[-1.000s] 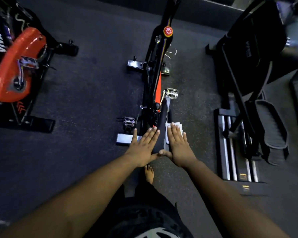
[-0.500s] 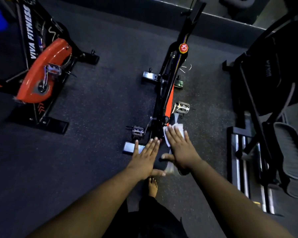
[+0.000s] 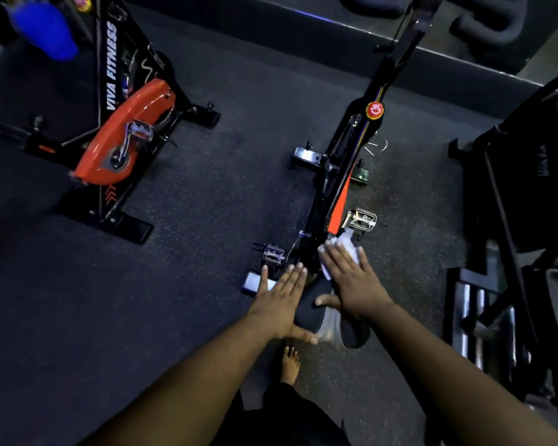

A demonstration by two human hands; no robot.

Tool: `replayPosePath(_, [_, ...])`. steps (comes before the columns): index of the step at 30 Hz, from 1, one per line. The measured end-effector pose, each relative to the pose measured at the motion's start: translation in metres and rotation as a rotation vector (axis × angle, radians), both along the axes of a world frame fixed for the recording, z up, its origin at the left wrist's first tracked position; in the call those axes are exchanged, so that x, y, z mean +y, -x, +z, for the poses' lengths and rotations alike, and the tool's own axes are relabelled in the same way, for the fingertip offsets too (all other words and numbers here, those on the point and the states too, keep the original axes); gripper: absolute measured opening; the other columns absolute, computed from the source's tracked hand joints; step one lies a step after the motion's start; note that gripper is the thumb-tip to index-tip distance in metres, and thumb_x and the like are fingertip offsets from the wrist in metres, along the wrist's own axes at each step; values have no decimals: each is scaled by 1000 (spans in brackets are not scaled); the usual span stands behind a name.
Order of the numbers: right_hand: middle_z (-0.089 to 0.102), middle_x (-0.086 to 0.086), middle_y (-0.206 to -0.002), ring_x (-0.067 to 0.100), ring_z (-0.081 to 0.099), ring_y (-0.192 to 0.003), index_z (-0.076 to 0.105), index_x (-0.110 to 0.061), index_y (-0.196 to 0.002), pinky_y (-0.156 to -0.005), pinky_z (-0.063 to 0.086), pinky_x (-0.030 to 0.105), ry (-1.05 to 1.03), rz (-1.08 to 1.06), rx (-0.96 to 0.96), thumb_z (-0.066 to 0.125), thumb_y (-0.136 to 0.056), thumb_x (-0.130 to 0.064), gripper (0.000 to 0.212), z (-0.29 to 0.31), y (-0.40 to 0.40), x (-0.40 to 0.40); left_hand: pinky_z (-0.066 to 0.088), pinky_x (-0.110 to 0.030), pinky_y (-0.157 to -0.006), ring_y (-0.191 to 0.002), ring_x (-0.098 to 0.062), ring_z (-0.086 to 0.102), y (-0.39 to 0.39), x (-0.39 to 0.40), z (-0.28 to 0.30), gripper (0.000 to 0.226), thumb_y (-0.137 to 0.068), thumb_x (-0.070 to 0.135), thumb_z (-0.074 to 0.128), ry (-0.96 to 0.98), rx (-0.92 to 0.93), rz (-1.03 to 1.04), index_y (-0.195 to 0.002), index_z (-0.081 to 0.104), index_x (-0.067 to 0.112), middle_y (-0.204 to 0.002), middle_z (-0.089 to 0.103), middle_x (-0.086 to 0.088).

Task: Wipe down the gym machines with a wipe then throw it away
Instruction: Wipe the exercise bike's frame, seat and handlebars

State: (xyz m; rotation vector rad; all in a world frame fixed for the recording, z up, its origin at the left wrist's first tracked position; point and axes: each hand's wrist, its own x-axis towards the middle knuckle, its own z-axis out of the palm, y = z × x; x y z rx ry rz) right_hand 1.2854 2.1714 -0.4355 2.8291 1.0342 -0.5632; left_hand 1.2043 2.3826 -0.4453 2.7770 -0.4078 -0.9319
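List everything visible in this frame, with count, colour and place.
spin bike: 1, black and orange, centre
saddle: 1, black, under both hands
wipe: 1, white, under right hand on the saddle nose
pedals: 2, silver, either side of centre bike
second bike: 1, black and orange, upper left
elliptical trainer: 1, black, right edge
blue object: 1, top left, blurred
floor: dark speckled rubber
left hand: flat on the saddle
right hand: flat, pressing the wipe
foot: 1, bare, below the saddle

Bare arms, barefoot, dark trousers.
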Motion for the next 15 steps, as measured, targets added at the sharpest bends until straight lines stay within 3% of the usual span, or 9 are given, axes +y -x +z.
replayPosePath(5, [-21, 7, -165, 27, -25, -152, -9, -13, -160, -123, -11, 53, -17, -192, 40, -3, -70, -98, 123, 6, -9, 20, -39, -60, -102, -148, -17, -38, -11, -3, 8, 160, -53, 100, 54, -17, 16, 15, -152, -36, 12, -159, -43, -3])
replayPosePath(9, [4, 9, -170, 28, -12, -155, 12, -10, -161, -123, -4, 55, -40, 58, 106, 19, -77, -96, 121, -1, 39, 11, -26, -66, -113, -148, -17, -37, -5, -3, 6, 158, -57, 96, 58, -9, 17, 82, -148, -39, 12, -159, -44, -3])
replayPosePath(12, [8, 5, -170, 23, -4, -157, 11, -13, -162, -124, 1, 54, -58, 243, 96, 24, -78, -94, 117, -6, 37, -8, -20, -66, -116, -145, -16, -41, 5, -2, 6, 156, -57, 100, 52, -4, 16, 140, -146, -41, 13, -156, -47, -2])
replayPosePath(15, [1, 5, -170, 24, -3, -157, 5, -15, -163, -122, 7, 58, -19, 120, 45, 23, -78, -95, 117, 3, 9, -10, -22, -65, -115, -141, -15, -46, 9, -1, 8, 158, -53, 104, 45, -9, -7, 143, -147, -42, 12, -153, -51, -1])
